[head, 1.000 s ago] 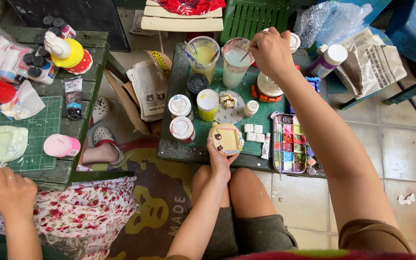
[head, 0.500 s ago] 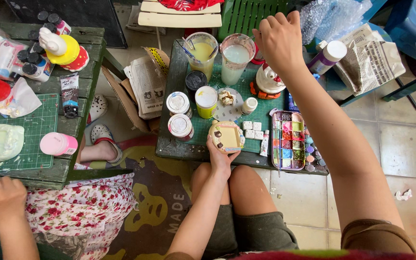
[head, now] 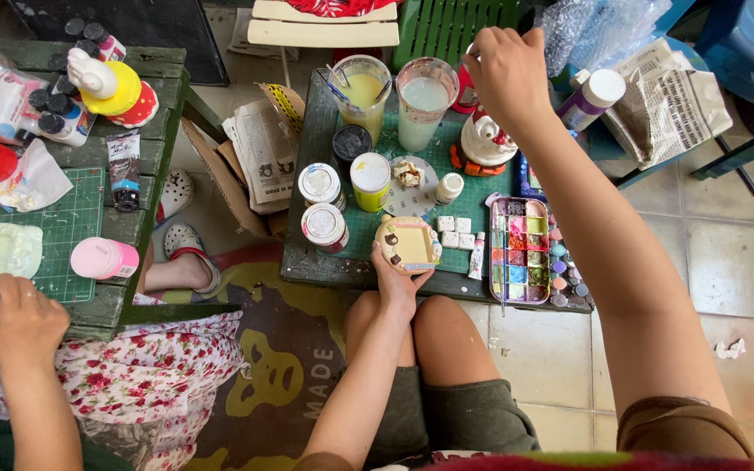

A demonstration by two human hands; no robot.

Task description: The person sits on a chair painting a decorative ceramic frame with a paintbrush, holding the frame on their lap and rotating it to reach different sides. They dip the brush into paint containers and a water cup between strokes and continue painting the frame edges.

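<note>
My left hand (head: pixel 397 283) holds a small cream ceramic piece (head: pixel 407 244) with dark spots at the near edge of a little green table (head: pixel 311 262). My right hand (head: pixel 508 74) is raised over the table's far side, fingers closed on a thin brush whose end barely shows. It hovers just right of a cup of milky water (head: pixel 425 100) and above a white and orange figurine (head: pixel 482 144). A cup of yellowish water (head: pixel 361 92) stands left of the milky one. A paint palette (head: pixel 524 253) with many coloured wells lies to the right of the ceramic piece.
Three paint jars (head: pixel 323 205) stand left of the ceramic piece. Another person's hand (head: pixel 21 323) works at a green cutting mat (head: pixel 71 218) on the left, beside a pink bottle (head: pixel 102 259). Newspaper (head: pixel 665 96) and a white-capped bottle (head: pixel 593 98) lie at the right.
My right hand has moved from over the milky water cup to the right and slightly up. My left hand still holds the ceramic piece in the same place.
</note>
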